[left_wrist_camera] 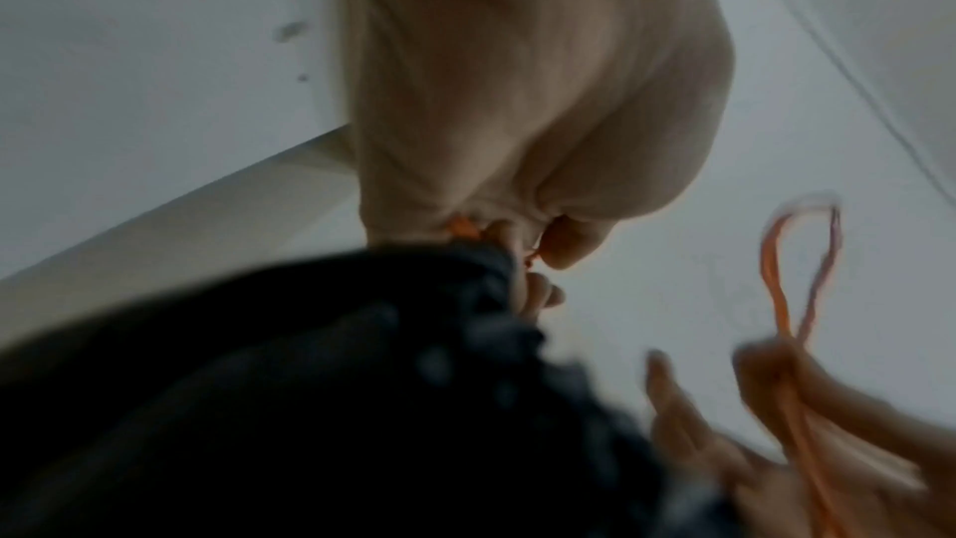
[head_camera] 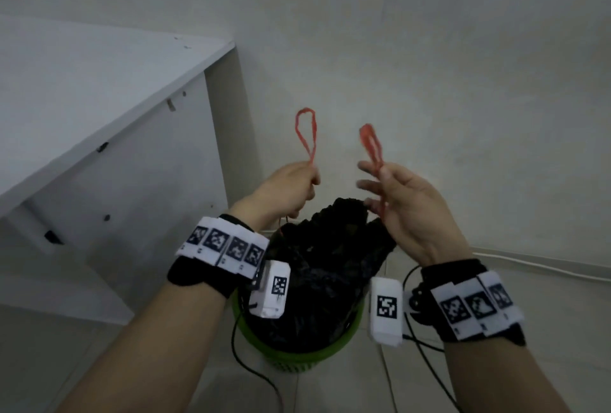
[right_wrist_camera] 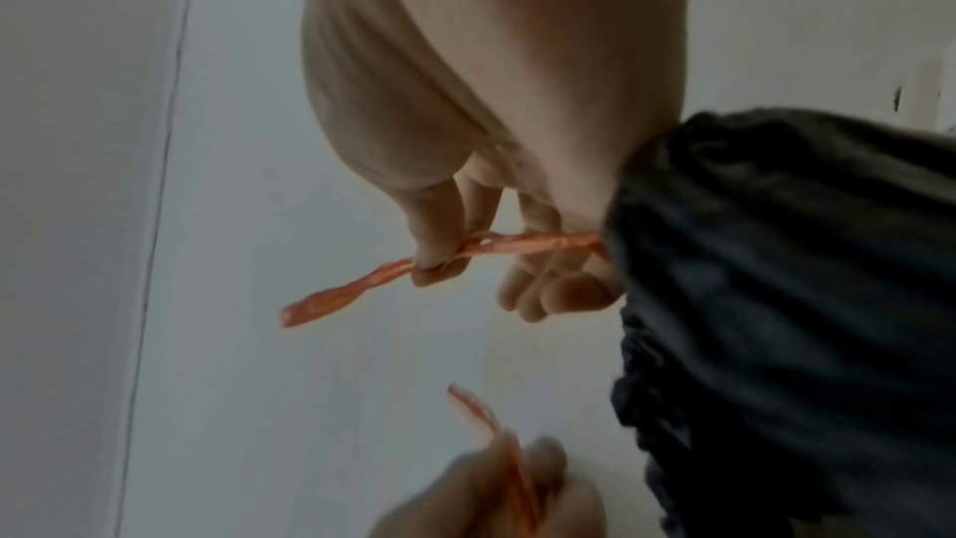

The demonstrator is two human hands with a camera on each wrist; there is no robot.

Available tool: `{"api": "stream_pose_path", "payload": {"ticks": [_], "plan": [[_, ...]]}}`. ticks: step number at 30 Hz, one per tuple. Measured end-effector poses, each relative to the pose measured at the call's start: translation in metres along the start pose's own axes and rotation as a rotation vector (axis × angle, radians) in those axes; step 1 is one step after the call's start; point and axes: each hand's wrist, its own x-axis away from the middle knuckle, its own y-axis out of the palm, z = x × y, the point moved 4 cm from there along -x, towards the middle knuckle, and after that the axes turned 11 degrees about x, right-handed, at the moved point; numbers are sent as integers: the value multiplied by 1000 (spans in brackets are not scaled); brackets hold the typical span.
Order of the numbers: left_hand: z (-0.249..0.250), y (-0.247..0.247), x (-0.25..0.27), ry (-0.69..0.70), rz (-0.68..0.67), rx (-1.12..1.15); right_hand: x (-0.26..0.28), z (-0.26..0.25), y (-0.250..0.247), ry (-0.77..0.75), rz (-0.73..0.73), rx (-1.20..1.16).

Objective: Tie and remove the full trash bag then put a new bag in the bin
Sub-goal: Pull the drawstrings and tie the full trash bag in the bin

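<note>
A full black trash bag (head_camera: 324, 267) sits in a green bin (head_camera: 297, 354) on the floor, its mouth gathered upward. Two red drawstring loops stand up above it. My left hand (head_camera: 294, 186) grips the left red loop (head_camera: 306, 135) in a closed fist. My right hand (head_camera: 393, 194) pinches the right red loop (head_camera: 372, 148) between thumb and forefinger, its other fingers spread. In the right wrist view the thumb and forefinger pinch the red drawstring (right_wrist_camera: 491, 248) where it leaves the black bag (right_wrist_camera: 776, 281). The left wrist view shows the bag (left_wrist_camera: 310, 403) under my fist.
A white cabinet (head_camera: 109, 135) stands at the left, close to the bin. A pale wall (head_camera: 429, 65) lies behind. A white cable (head_camera: 529, 264) runs along the floor at right, and black wrist-camera cords (head_camera: 251, 373) hang by the bin.
</note>
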Motion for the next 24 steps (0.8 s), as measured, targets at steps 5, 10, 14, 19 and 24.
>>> {"api": "stream_pose_path", "payload": {"ticks": [5,10,14,19,24], "plan": [[-4,37,11,219,-288,-618,2,22,38,120,-114,-1],[-3,30,17,309,-286,-681,-10,19,24,122,254,75],[20,1,29,432,-247,-284,-11,1,5,-25,263,772],[41,-11,30,463,-332,-146,4,-10,24,150,-381,601],[31,-3,32,442,-305,109,-1,-13,36,197,-398,31]]}}
